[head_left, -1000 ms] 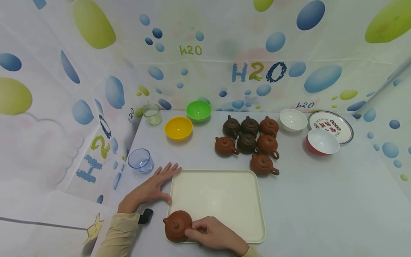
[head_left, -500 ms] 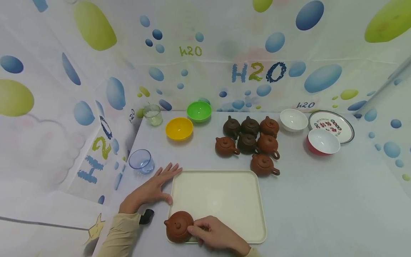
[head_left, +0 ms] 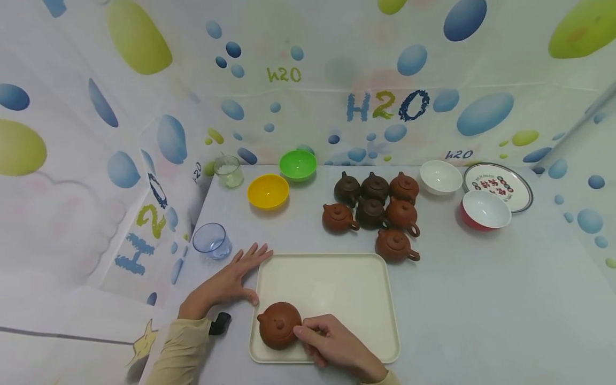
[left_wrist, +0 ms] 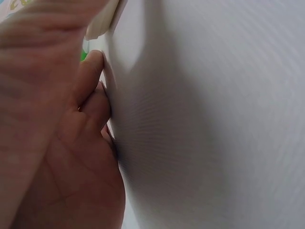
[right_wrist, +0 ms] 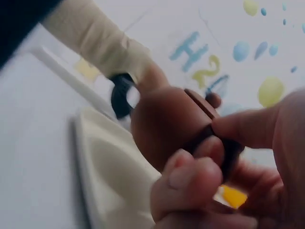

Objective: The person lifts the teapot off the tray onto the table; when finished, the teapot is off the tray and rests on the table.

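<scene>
A reddish-brown clay teapot sits in the near left corner of the cream tray. My right hand grips it by its handle; the right wrist view shows the fingers curled round the dark handle of the teapot. My left hand lies flat on the table, fingers straight, touching the tray's left edge. In the left wrist view the left hand presses against the white tabletop.
Several more clay teapots cluster behind the tray. Yellow bowl, green bowl, two glass cups at left. White bowl, red bowl and printed plate at right. Patterned walls enclose the table.
The right hand has carried the teapot from over the tray's near left edge to further inside the tray. The left hand has stayed put.
</scene>
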### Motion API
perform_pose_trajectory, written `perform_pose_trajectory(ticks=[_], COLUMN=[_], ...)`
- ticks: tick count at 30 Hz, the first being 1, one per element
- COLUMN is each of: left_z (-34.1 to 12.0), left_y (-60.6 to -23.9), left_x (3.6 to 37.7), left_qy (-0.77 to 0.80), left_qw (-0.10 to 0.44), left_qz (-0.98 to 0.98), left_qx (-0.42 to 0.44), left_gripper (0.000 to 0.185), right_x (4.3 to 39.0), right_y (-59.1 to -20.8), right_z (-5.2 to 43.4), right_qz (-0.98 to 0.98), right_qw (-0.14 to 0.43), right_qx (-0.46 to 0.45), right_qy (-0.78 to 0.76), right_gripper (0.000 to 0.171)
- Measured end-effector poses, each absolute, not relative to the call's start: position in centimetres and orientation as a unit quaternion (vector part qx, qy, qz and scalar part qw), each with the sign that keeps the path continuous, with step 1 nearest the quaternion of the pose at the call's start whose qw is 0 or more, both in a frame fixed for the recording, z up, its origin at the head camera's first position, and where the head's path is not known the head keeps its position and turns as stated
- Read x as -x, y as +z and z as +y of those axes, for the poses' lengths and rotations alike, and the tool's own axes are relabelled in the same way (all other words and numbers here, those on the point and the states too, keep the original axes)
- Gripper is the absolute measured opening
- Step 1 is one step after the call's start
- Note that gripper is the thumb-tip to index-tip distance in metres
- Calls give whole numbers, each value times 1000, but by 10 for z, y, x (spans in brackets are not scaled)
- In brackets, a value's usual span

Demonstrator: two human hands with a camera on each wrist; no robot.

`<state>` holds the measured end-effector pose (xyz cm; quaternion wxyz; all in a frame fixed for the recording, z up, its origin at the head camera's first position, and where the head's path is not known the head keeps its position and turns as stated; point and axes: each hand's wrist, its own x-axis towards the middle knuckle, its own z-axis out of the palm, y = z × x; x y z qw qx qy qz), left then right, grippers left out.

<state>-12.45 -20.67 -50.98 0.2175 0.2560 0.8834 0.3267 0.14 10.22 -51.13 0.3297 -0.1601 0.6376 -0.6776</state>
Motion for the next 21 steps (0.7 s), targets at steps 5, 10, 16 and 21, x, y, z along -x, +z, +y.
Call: perform_pose_trajectory(ticks=[5, 10, 16, 21], left_z=[-206, -207, -208, -209], left_y=[-510, -510, -508, -509], left_x=[125, 127, 127, 122], left_qy=[331, 332, 339, 347], left_qw=[223, 231, 226, 220], left_qz=[881, 878, 875, 872], left_qx=[-255, -255, -262, -267], left_gripper=[122, 123, 122, 121], right_x=[-1, -10, -27, -40], right_y=[-511, -507, -501, -499], right_z=[138, 189, 260, 322], right_qz=[656, 675, 688, 712], right_qw=[301, 309, 324, 315], right_qx=[184, 140, 94, 71], right_qy=[-667, -656, -643, -624], right_gripper=[44, 45, 44, 45])
